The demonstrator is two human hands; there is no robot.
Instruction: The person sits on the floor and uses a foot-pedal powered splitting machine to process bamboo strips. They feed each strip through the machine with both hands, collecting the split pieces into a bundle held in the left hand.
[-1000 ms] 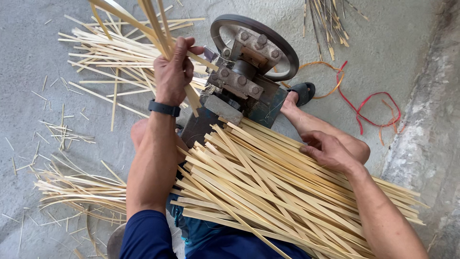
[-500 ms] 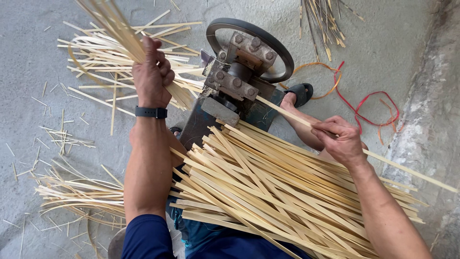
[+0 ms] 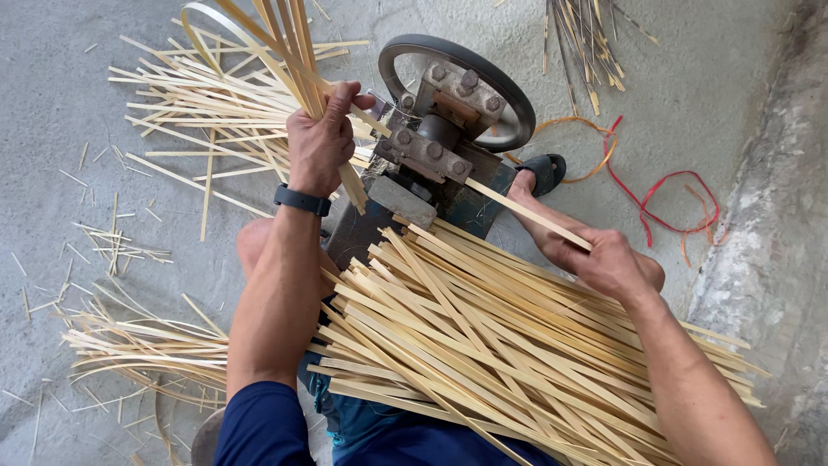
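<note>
At the upper middle of the frame the left hand [image 3: 321, 142] is closed around a bunch of thin strips [image 3: 285, 52] beside the metal machine [image 3: 431, 151]. At middle right the right hand [image 3: 608, 263] pinches one bamboo slat [image 3: 517, 210] angled into the machine, above the slat pile [image 3: 500, 345] on the lap.

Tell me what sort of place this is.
Probably a small bamboo-craft workshop on a bare concrete floor: a hand-fed splitting machine, a heap of bamboo strips across the lap, and split slivers scattered around.
</note>
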